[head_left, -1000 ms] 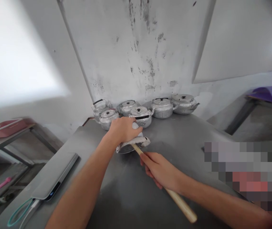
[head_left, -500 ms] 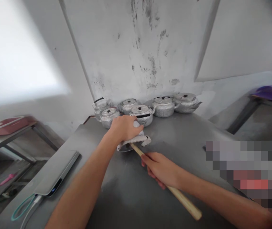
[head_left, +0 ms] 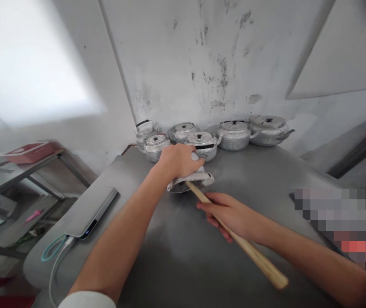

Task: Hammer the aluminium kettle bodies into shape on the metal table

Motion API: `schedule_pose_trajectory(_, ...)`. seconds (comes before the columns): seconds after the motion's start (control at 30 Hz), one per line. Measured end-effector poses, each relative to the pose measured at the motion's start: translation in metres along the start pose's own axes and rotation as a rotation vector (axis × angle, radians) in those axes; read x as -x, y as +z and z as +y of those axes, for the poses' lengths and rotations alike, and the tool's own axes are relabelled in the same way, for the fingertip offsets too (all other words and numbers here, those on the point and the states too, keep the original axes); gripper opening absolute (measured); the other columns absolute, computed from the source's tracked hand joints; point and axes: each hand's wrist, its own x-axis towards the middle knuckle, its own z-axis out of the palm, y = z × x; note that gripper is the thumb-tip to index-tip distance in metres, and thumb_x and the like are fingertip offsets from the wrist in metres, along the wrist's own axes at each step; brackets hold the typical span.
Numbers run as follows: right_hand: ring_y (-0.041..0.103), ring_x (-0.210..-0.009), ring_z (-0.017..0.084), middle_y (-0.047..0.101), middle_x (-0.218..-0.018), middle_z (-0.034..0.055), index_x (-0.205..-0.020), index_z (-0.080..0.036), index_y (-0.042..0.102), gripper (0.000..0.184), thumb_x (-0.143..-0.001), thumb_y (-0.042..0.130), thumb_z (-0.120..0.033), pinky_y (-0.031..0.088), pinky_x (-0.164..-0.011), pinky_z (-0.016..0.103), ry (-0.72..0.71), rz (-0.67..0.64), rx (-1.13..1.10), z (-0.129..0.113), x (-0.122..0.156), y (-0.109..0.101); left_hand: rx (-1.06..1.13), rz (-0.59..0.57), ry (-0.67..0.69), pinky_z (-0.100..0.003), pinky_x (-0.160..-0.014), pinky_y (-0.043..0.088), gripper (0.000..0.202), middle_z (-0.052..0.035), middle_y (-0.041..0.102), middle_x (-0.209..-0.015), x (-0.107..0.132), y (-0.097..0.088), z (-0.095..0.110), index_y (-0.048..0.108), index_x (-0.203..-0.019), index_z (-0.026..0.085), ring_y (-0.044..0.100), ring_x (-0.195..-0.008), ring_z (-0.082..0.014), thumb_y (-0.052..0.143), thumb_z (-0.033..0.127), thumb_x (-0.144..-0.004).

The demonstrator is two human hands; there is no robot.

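Note:
My left hand [head_left: 178,161] presses a whitish cloth [head_left: 202,178] down onto the metal bowl [head_left: 180,188] of a ladle, fingers curled over the cloth. The ladle's long wooden handle [head_left: 250,252] slants toward me across the grey metal table [head_left: 183,256]. My right hand [head_left: 231,214] is wrapped round that handle a little behind the bowl. Most of the bowl is hidden under the cloth and my left hand.
Several aluminium kettles [head_left: 234,134] stand in a row at the table's far edge against a stained white wall. A grey power bank [head_left: 90,211] with a teal cable [head_left: 53,252] lies at the table's left edge. A metal rack holding a red box [head_left: 32,152] stands at left.
Only the view has shifted, so everything sits further right and up in the picture. Both hands keep their hold; the left hand and cloth stay on the bowl.

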Motion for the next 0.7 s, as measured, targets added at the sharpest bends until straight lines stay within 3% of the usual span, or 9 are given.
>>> schedule_pose_trajectory(0.07, 0.044, -0.037, 0.005, 0.046, -0.063, -0.0079, -0.094, -0.018, 0.053, 0.011, -0.099, 0.047, -0.026, 0.039, -0.034, 0.017, -0.034, -0.03, 0.016, 0.003, 0.0, 0.002, 0.002, 0.001, 0.001, -0.041, -0.09, 0.048, 0.055, -0.009, 0.074, -0.119, 0.0, 0.0, 0.0, 0.071, -0.123, 0.025, 0.066, -0.109, -0.0342, 0.047, 0.063, -0.092)
schedule_pose_trajectory(0.2, 0.046, -0.038, 0.004, 0.051, -0.072, -0.0061, -0.099, -0.02, 0.049, 0.02, -0.105, 0.037, -0.034, 0.038, -0.034, 0.015, -0.143, -0.004, 0.053, 0.012, 0.002, 0.008, 0.0, 0.008, 0.006, -0.041, -0.09, 0.048, 0.053, -0.0091, 0.074, -0.118, 0.0, -0.001, 0.001, 0.071, -0.122, 0.025, 0.066, -0.109, -0.0344, 0.046, 0.061, -0.092)
schedule_pose_trajectory(0.37, 0.041, -0.032, 0.003, 0.047, -0.07, -0.0069, -0.087, -0.022, 0.042, 0.026, -0.106, 0.036, -0.039, 0.036, -0.028, 0.017, -0.079, 0.025, 0.093, 0.017, 0.001, 0.01, -0.003, 0.003, -0.002, -0.041, -0.086, 0.049, 0.053, -0.0095, 0.075, -0.116, 0.001, -0.002, 0.002, 0.072, -0.121, 0.024, 0.067, -0.106, -0.0347, 0.046, 0.061, -0.092)
schedule_pose_trajectory(0.5, 0.04, -0.031, 0.003, 0.045, -0.068, -0.0086, -0.086, -0.023, 0.039, 0.026, -0.106, 0.034, -0.039, 0.033, -0.028, 0.016, -0.144, 0.085, 0.022, 0.016, -0.001, 0.007, -0.002, 0.001, -0.008, -0.041, -0.086, 0.049, 0.053, -0.0094, 0.075, -0.116, 0.002, -0.003, 0.003, 0.072, -0.122, 0.025, 0.067, -0.107, -0.0345, 0.046, 0.062, -0.093)
schedule_pose_trajectory(0.63, 0.043, -0.031, 0.004, 0.05, -0.069, -0.0066, -0.085, -0.022, 0.042, 0.026, -0.105, 0.037, -0.038, 0.034, -0.027, 0.017, -0.036, 0.019, 0.088, 0.013, 0.002, 0.006, 0.009, -0.014, -0.012, -0.042, -0.087, 0.049, 0.055, -0.0102, 0.075, -0.118, 0.002, -0.003, 0.003, 0.071, -0.123, 0.024, 0.067, -0.108, -0.0353, 0.046, 0.063, -0.093)
schedule_pose_trajectory(0.7, 0.043, -0.032, 0.004, 0.053, -0.069, -0.0054, -0.085, -0.021, 0.043, 0.026, -0.105, 0.037, -0.038, 0.035, -0.029, 0.017, -0.051, 0.028, 0.112, 0.011, 0.006, 0.008, 0.011, -0.016, -0.012, -0.042, -0.087, 0.049, 0.055, -0.0105, 0.075, -0.117, 0.002, -0.003, 0.003, 0.071, -0.123, 0.024, 0.067, -0.108, -0.0355, 0.046, 0.062, -0.093)
